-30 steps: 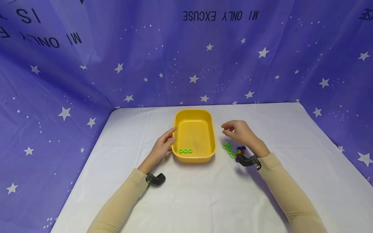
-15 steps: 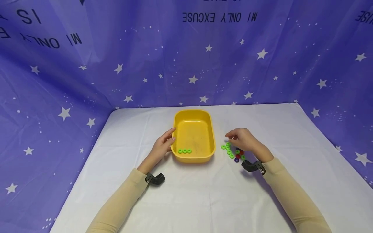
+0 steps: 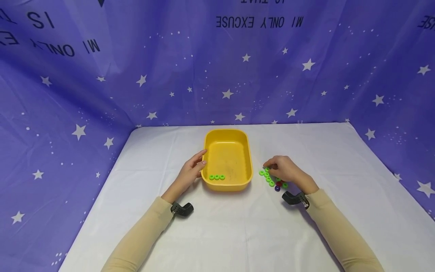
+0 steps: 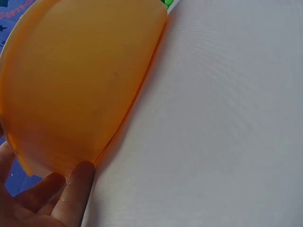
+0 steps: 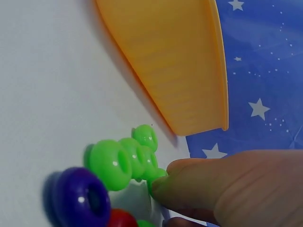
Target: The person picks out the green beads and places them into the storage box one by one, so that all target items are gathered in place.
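A yellow plastic tub [image 3: 227, 187] stands mid-table, with a row of 3 green beads [image 3: 216, 177] on its floor near the front left. My left hand [image 3: 187, 173] rests its fingertips on the tub's left side; the left wrist view shows straight fingers [image 4: 78, 189] against the orange-looking wall [image 4: 85, 85]. To the tub's right, my right hand [image 3: 285, 169] is low over loose ring-shaped beads, thumb and forefinger pinching a green bead [image 5: 156, 179]. Next to it lie more green beads [image 5: 111, 165], a purple bead [image 5: 80, 198] and a red bead [image 5: 122, 218]. The hand partly hides the pile.
A white cloth [image 3: 217, 234] covers the table. Purple star-printed curtains [image 3: 224, 68] hang behind and at both sides. Each wrist bears a black camera mount [image 3: 182, 209]. The tub's right wall [image 5: 175, 61] rises close beyond the beads.
My right hand has come down and slightly right from beside the tub to the beads, its fingertips closing on a green one. My left hand and the tub stay in place.
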The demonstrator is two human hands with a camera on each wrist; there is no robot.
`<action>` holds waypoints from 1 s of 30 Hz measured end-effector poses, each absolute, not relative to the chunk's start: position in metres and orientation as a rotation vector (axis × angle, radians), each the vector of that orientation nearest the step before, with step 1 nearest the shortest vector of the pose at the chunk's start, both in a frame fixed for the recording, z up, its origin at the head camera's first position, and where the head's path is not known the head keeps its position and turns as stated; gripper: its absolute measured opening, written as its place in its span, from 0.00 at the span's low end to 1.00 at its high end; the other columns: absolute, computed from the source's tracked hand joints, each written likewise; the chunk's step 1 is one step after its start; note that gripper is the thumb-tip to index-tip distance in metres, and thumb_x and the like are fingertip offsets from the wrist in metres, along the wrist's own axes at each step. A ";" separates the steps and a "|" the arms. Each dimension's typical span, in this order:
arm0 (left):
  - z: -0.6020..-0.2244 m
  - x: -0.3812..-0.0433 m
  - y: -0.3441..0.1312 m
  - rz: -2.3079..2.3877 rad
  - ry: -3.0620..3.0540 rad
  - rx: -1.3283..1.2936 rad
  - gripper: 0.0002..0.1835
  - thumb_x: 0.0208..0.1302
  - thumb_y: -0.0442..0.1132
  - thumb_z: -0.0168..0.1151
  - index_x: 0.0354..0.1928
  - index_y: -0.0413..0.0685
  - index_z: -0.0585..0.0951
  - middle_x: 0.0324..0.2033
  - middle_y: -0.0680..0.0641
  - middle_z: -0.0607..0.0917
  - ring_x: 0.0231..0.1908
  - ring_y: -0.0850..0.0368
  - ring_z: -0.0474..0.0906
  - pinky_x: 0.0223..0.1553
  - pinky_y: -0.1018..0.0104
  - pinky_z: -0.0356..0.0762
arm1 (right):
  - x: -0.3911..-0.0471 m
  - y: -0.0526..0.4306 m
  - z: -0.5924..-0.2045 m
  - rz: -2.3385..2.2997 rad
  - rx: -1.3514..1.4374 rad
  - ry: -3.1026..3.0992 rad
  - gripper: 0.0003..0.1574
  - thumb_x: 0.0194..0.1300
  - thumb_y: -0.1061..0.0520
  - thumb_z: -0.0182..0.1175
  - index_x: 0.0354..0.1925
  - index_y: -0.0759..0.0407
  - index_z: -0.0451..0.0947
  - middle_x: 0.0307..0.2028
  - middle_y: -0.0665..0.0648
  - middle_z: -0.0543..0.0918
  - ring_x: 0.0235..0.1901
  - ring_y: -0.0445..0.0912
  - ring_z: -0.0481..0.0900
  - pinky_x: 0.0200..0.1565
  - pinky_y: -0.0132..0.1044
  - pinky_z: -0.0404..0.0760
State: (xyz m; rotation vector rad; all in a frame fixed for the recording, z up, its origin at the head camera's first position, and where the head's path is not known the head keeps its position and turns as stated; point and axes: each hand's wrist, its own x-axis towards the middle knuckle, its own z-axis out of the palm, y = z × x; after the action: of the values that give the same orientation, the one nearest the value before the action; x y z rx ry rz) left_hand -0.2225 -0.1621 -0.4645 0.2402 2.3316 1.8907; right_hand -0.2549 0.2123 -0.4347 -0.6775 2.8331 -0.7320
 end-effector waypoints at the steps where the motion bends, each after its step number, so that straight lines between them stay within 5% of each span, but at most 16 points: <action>1: -0.465 -0.223 -0.162 1.891 2.331 0.241 0.29 0.79 0.46 0.51 0.78 0.59 0.63 0.73 0.36 0.67 0.65 0.37 0.74 0.52 0.58 0.89 | -0.255 0.213 -0.435 -0.731 -0.677 2.835 0.18 0.60 0.66 0.63 0.49 0.66 0.87 0.41 0.62 0.88 0.34 0.46 0.77 0.38 0.35 0.80; 30: -0.464 -0.223 -0.162 1.888 2.325 0.219 0.29 0.80 0.44 0.50 0.79 0.56 0.61 0.74 0.34 0.67 0.65 0.37 0.74 0.50 0.62 0.89 | -0.257 0.214 -0.441 -0.732 -0.665 2.869 0.16 0.61 0.65 0.65 0.48 0.66 0.87 0.39 0.61 0.87 0.32 0.45 0.75 0.35 0.31 0.76</action>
State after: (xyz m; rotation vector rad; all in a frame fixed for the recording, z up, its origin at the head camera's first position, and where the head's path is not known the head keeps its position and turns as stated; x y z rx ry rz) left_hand -0.2230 -0.1618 -0.4636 0.2187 2.3249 1.8877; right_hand -0.2565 0.2138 -0.4408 -0.6650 2.8695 -0.7320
